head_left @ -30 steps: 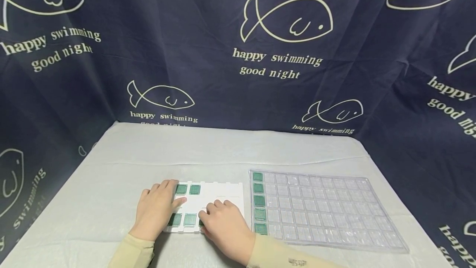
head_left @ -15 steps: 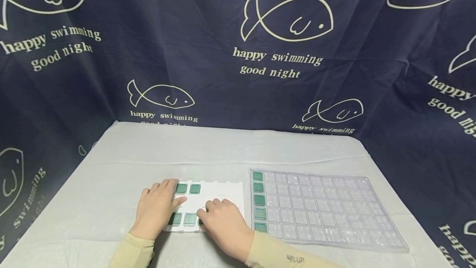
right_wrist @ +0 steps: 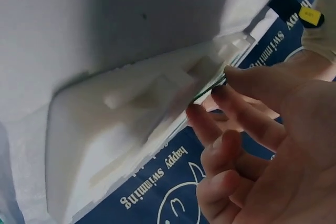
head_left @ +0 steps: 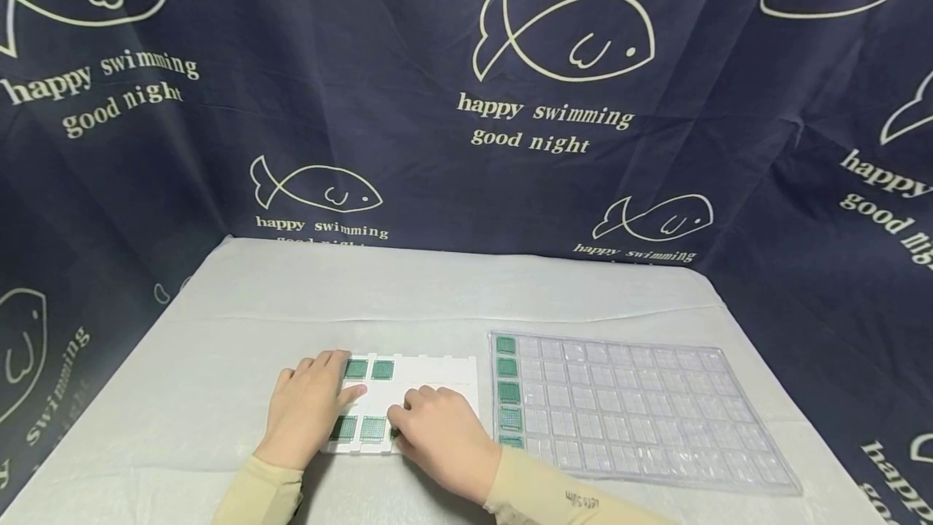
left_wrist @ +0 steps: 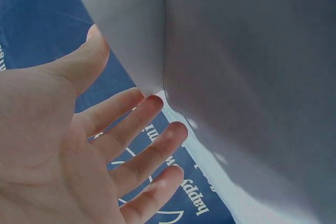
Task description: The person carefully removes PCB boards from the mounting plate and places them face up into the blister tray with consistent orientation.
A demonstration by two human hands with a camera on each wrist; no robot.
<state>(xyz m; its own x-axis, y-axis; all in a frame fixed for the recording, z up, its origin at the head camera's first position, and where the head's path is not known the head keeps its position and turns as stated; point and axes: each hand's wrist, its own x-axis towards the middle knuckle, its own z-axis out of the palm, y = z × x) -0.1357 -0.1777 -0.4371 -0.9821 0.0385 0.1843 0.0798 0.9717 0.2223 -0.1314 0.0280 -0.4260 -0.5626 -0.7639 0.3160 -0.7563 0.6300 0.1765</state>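
Note:
In the head view, a white tray [head_left: 437, 369] bears small green circuit boards, two in the far row [head_left: 382, 369] and two in the near row [head_left: 372, 428] beside the hands. My left hand [head_left: 306, 403] rests at the tray's left end, thumb reaching over its top. The left wrist view has those fingers nearly straight, tips at the tray's edge. My right hand [head_left: 448, 440] is over the tray's near side. In the right wrist view its thumb and forefinger pinch a thin green circuit board [right_wrist: 210, 88] seen edge-on, right at the tray. From the head, that board is mostly hidden.
Right of the white tray lies a clear plastic compartment tray [head_left: 627, 411]. Its leftmost column holds several green circuit boards [head_left: 508, 392]; the right sleeve [head_left: 561, 497] overlaps its near corner. A pale cloth covers the table [head_left: 437, 290], with dark fish-print curtain [head_left: 423, 104] behind.
My right hand has shifted slightly away from me, and its forearm now covers more of the clear tray's nearest board. The left hand has stayed in place.

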